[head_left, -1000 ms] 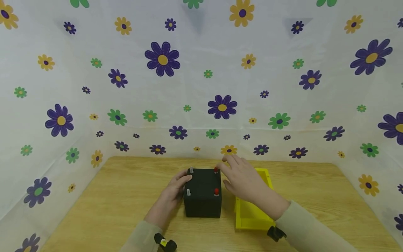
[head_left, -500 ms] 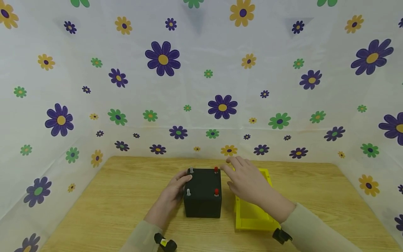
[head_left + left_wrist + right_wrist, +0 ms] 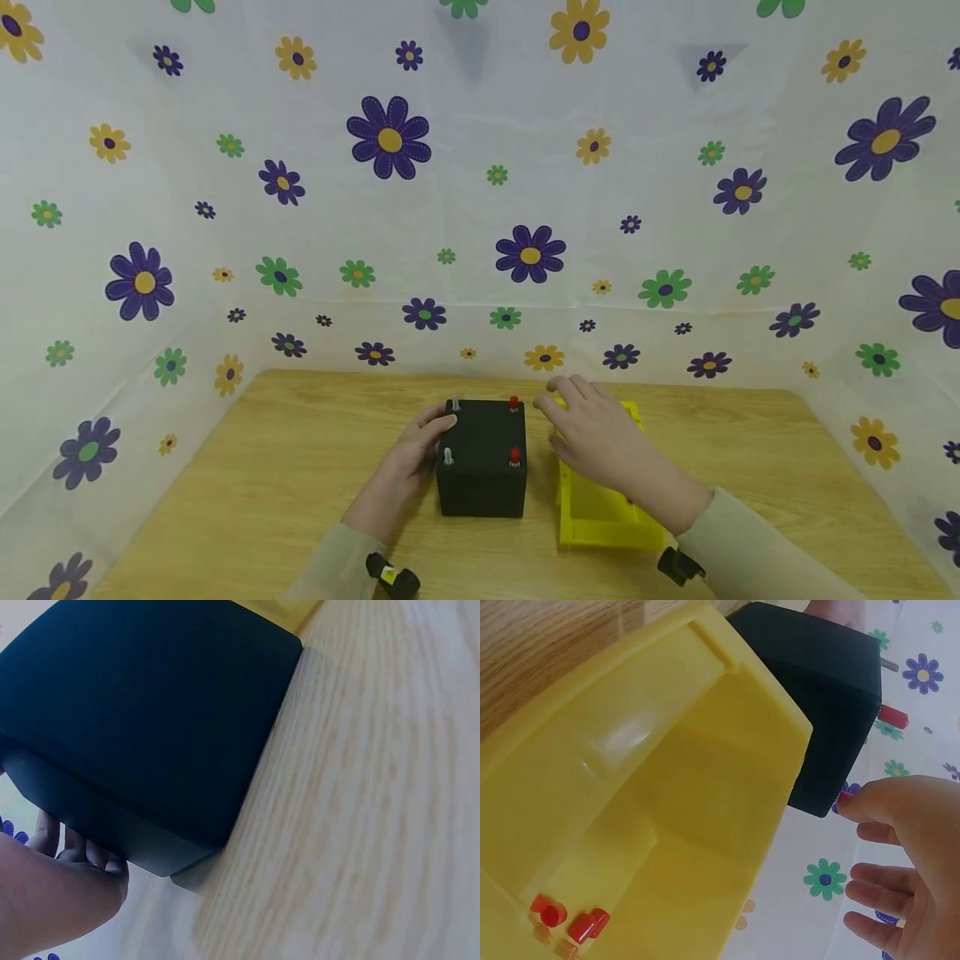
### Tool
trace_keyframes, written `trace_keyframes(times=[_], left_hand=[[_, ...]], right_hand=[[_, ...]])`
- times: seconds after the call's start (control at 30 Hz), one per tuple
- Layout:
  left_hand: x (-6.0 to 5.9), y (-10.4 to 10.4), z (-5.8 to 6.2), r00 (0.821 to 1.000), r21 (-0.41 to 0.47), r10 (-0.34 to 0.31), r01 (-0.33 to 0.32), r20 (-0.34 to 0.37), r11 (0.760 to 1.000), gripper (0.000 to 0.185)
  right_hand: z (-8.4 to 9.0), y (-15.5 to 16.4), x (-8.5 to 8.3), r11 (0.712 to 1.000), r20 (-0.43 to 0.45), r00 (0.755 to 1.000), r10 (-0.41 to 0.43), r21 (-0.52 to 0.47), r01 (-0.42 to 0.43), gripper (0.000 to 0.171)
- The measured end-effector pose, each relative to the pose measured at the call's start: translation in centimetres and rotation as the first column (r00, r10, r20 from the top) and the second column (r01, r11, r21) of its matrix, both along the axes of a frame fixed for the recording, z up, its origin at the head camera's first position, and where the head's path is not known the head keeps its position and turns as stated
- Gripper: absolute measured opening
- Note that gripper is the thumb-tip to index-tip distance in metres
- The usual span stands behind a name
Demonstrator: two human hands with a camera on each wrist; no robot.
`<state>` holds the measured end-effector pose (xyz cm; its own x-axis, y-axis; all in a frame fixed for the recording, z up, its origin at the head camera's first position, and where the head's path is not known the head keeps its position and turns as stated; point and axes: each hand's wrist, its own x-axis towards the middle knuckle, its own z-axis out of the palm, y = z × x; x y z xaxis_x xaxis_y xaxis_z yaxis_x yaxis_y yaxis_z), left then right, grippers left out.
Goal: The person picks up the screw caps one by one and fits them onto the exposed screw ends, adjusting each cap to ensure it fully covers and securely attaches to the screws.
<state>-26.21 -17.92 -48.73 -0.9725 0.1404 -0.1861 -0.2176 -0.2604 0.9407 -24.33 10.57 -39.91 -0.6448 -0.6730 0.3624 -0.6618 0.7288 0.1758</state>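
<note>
Black, the box (image 3: 483,475) stands on the table (image 3: 300,475) between the hands, gripped by the left hand (image 3: 411,448). The head view has that thumb over its top edge; the left wrist view shows bent fingers behind it. Posts (image 3: 448,457) on the left hand's side are silvery; those nearer the right hand wear red caps (image 3: 515,456). The right hand (image 3: 596,433), fingers loosely bent and parted, hangs over the yellow bin (image 3: 600,532). Its wrist view overlaps thumb and far cap, yet the head view sets them apart. Loose caps (image 3: 590,924) show inside the bin there; the head view gives only a red speck by the right wrist.
</note>
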Motion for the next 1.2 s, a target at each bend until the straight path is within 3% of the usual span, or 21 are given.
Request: trace_keyframes(times=[0.73,1.2], left_hand=[[0.0,0.0,0.0,1.000,0.000,0.006,-0.006,0.000,1.000,0.057],[0.0,0.0,-0.2,1.000,0.016,0.014,-0.014,-0.011,1.000,0.050]], right_hand=[[-0.9,1.3,0.1,0.999,-0.047,0.999,0.027,0.037,-0.025,0.049],[-1.3,1.9,0.3,0.999,-0.018,0.999,-0.029,0.043,0.030,0.050]])
